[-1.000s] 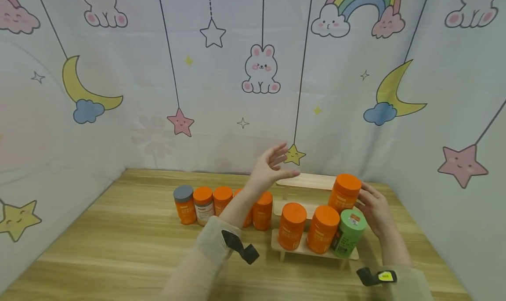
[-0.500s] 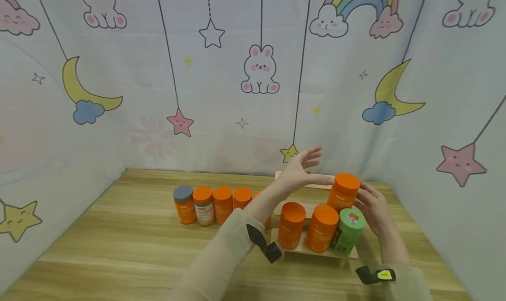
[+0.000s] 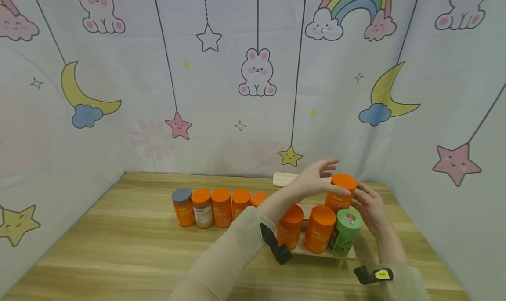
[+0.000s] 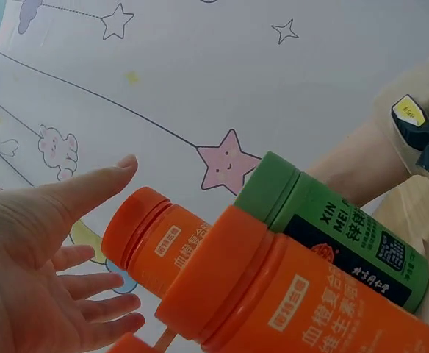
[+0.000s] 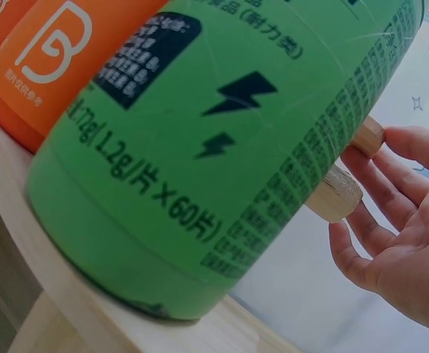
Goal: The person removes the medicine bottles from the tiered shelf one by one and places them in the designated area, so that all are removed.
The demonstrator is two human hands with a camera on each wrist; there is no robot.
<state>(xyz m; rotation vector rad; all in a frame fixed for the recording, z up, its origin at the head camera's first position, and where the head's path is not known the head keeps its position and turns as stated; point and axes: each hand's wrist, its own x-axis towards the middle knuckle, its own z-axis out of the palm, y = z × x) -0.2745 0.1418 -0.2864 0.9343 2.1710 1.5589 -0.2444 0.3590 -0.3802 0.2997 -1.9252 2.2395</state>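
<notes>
An orange jar [image 3: 344,181] stands on the middle tier of a pale wooden tiered rack [image 3: 282,179]. My left hand [image 3: 314,182] reaches in from its left, thumb over the lid in the head view; in the left wrist view that hand [image 4: 38,257] has its fingers spread, with a gap to the jar. My right hand [image 3: 372,208] is at the rack's right end. The right wrist view shows its thumb and fingers round the rack's rounded wooden ends [image 5: 337,195], behind a green jar [image 5: 178,169]. That green jar shares the lowest tier with two orange jars [image 3: 319,230].
Left of the rack, a row of several jars stands on the wood-grain table [image 3: 130,252]; the leftmost has a grey lid [image 3: 182,196], beside a white-labelled jar [image 3: 203,214]. Behind hangs a patterned cloth [image 3: 221,81] with rabbits, stars and moons.
My left hand has moved right and slightly down, from open air left of the upper orange jar to its lid. My right hand has stayed at the rack's right end.
</notes>
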